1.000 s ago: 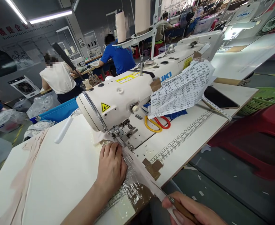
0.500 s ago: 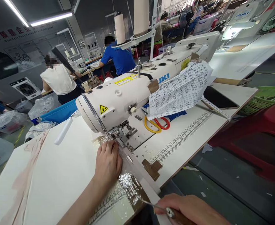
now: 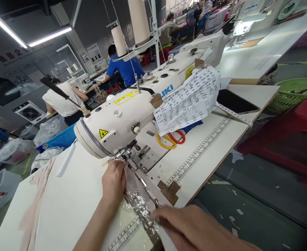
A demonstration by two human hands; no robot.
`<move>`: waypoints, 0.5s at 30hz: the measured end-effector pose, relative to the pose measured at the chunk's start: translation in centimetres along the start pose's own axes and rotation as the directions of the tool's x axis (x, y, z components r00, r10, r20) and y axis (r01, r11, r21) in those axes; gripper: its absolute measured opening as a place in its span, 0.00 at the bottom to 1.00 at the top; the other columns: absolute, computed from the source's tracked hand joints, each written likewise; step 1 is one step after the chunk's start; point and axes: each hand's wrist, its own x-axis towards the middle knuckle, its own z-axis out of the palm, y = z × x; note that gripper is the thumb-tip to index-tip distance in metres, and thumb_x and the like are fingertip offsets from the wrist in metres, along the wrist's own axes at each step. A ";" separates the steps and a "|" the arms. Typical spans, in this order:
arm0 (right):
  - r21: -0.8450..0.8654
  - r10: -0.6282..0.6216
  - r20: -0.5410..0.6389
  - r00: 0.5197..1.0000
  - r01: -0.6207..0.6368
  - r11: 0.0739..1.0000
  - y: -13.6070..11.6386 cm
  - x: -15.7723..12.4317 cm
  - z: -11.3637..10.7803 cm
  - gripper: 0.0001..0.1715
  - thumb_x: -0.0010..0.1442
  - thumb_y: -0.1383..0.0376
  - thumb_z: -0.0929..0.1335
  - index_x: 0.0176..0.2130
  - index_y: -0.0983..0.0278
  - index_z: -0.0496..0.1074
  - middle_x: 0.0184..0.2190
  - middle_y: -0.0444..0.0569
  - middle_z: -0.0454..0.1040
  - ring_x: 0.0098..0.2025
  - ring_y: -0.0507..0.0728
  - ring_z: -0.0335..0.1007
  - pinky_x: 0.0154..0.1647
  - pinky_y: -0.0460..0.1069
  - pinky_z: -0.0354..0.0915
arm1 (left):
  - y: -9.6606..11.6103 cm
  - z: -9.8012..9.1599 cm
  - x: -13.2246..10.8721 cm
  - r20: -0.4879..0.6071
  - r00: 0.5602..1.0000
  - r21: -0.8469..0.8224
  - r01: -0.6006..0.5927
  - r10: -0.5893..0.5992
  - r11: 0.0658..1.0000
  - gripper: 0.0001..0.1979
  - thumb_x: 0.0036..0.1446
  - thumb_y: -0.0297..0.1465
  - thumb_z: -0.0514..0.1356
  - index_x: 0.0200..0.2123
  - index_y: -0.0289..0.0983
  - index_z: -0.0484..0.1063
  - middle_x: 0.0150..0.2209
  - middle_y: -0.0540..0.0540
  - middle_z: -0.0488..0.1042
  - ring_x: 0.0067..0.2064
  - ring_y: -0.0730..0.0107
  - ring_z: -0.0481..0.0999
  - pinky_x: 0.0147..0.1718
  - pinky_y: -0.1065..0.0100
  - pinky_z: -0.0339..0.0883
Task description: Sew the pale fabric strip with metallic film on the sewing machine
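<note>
A pale, thin fabric strip (image 3: 136, 186) runs from the sewing machine's (image 3: 117, 122) presser foot toward the table's front edge. My left hand (image 3: 113, 181) is closed at the strip's left side, its fingertips bent onto the fabric close to the foot. Over the near part of the strip is my right hand (image 3: 185, 223), blurred and closed around a thin metal tool that looks like an awl (image 3: 156, 202). Its handle is hidden in the palm. Shiny clear tape (image 3: 139, 202) covers the tabletop beside the strip.
Yellow-and-red-handled scissors (image 3: 166, 141) lie behind the foot, under a handwritten sheet (image 3: 188, 101). A phone (image 3: 237, 101) and measuring tape (image 3: 233, 114) rest at the right. A white-handled tool (image 3: 66, 160) and pinkish cloth (image 3: 35, 195) lie left. A red stool (image 3: 297, 129) stands right; people sit at machines behind.
My right hand has moved up and forward over the strip, bringing the tool toward the presser foot. My left hand stays beside the foot. The camera view has shifted slightly.
</note>
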 end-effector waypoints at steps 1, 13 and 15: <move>-0.040 0.051 -0.030 0.998 -0.052 0.998 0.6 0.2 0.6 0.20 0.64 0.72 0.56 0.52 0.60 0.66 0.39 0.48 0.77 0.40 0.59 0.75 0.38 0.50 0.68 | -0.1 0.0 -0.1 -0.006 0.999 -0.084 0.041 -0.042 0.996 0.07 0.63 0.27 0.52 0.37 0.38 0.71 0.38 0.46 0.75 0.39 0.66 0.75 0.33 0.68 0.70; -0.291 0.107 -0.031 0.994 -0.112 0.950 2.7 5.9 2.6 0.17 0.65 0.73 0.63 0.54 0.67 0.63 0.35 0.48 0.75 0.35 0.59 0.74 0.27 0.50 0.58 | -1.0 -0.3 0.4 0.167 0.949 -0.484 0.314 -0.266 0.817 0.09 0.58 0.38 0.59 0.31 0.41 0.77 0.35 0.47 0.76 0.36 0.66 0.75 0.34 0.68 0.68; -0.286 0.087 -0.029 0.996 -0.092 0.954 2.6 6.1 2.7 0.15 0.65 0.71 0.63 0.52 0.66 0.65 0.34 0.47 0.74 0.34 0.58 0.74 0.28 0.50 0.59 | -1.1 -0.3 0.4 0.185 0.941 -0.495 0.340 -0.285 0.800 0.10 0.57 0.38 0.60 0.30 0.41 0.78 0.35 0.47 0.76 0.37 0.65 0.75 0.34 0.68 0.68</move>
